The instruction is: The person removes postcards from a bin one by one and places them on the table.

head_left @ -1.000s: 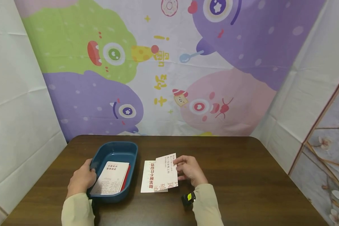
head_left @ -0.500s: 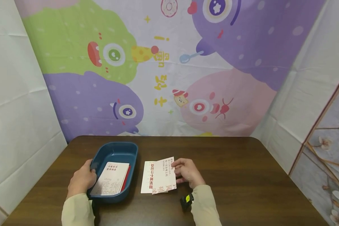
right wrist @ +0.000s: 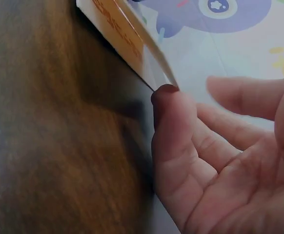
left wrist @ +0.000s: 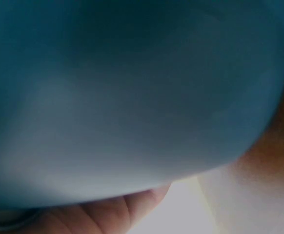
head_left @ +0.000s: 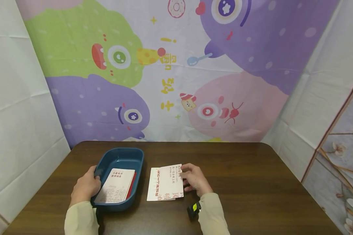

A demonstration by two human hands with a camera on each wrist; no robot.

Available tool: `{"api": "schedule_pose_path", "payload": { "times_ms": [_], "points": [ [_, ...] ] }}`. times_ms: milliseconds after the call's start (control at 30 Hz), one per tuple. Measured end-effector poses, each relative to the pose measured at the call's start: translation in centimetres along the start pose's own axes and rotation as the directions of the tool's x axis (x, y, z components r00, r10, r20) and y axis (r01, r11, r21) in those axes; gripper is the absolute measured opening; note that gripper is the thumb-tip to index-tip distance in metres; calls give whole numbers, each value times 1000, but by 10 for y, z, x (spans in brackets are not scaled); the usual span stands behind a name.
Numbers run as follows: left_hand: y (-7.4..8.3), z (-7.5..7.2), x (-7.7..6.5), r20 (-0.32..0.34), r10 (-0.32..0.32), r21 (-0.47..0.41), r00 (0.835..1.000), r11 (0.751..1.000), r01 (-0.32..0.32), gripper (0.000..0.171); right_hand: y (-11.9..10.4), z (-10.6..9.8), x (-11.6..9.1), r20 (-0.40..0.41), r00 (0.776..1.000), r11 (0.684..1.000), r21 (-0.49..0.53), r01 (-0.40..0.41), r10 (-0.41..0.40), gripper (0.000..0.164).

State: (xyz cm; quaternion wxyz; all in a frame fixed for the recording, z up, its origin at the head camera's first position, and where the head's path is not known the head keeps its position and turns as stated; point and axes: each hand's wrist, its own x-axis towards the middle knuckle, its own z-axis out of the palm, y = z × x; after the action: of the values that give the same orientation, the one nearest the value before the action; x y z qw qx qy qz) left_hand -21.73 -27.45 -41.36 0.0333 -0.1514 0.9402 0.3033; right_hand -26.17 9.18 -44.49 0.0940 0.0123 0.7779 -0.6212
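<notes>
My left hand [head_left: 86, 186] grips the left rim of a dark blue tray [head_left: 128, 161], thumb over the edge. In the left wrist view, the tray's blurred blue wall [left wrist: 147, 107] fills most of the frame, with fingers under it. My right hand [head_left: 196, 180] holds a white printed card [head_left: 168, 181] by its right edge. This card overlaps another white card [head_left: 151, 189] with red characters lying on the table. The right wrist view shows a fingertip [right wrist: 173, 105] right at the upper card's edge, which stands tilted away from the lower one.
Inside the tray lies a stack of white cards [head_left: 115, 186] with a red piece showing at its right side. The brown wooden table [head_left: 247, 189] runs back to a cartoon-print cloth [head_left: 164, 127]. A black wrist device [head_left: 194, 210] sits at the right sleeve.
The right hand has brought its card down and slightly left over the lower card, first turned askew, now lined up straighter with it. The left hand and the tray have not moved.
</notes>
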Motion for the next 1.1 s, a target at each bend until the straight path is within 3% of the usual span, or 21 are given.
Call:
{"api": "schedule_pose_path", "payload": {
  "times_ms": [467,1100],
  "points": [
    [0,-1,1,-6,8,8,1000,1000,-8,53,-2,-1,-1,19,1000,1000,-25,-10,10,46],
    [2,0,0,-15,0,12,1000,1000,0,53,-5,-4,-3,11,1000,998,-64,-18,19,43]
  ]
}}
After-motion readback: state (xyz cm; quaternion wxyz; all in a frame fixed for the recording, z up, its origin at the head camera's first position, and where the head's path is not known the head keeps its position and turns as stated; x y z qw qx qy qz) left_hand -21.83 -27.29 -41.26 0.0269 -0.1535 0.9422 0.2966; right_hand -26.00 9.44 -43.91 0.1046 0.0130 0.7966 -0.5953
